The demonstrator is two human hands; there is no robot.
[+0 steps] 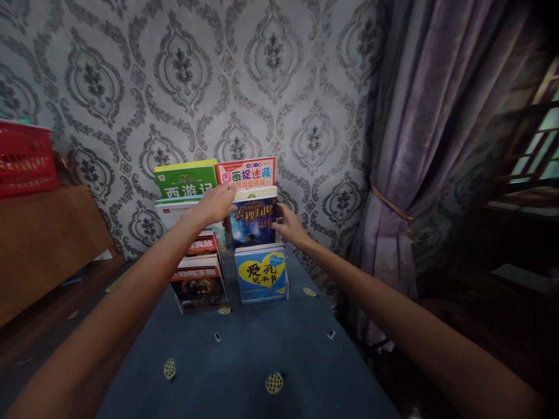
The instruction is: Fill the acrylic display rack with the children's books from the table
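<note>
In the head view a dark blue book (253, 224) with gold lettering stands upright in the right-hand row of books. My left hand (218, 202) holds its upper left edge, with the fingertips partly hidden by the hand. At the book's right edge, my right hand (292, 226) grips with bent fingers and thumb. In front stands a bright blue book (263, 276) with a yellow heart. Behind is a red-bordered book (247, 170) with colourful lettering. To the left, a green book (186, 181) stands at the back, with a lion-cover book (200, 286) at the front; my left forearm covers part of that row.
The books stand on a table with a dark blue cloth (244, 355) printed with yellow seed-pod shapes. A red basket (26, 157) rests on a wooden cabinet (48, 244) at left. Patterned wallpaper (271, 87) rises behind; a tied purple curtain (406, 174) hangs at right.
</note>
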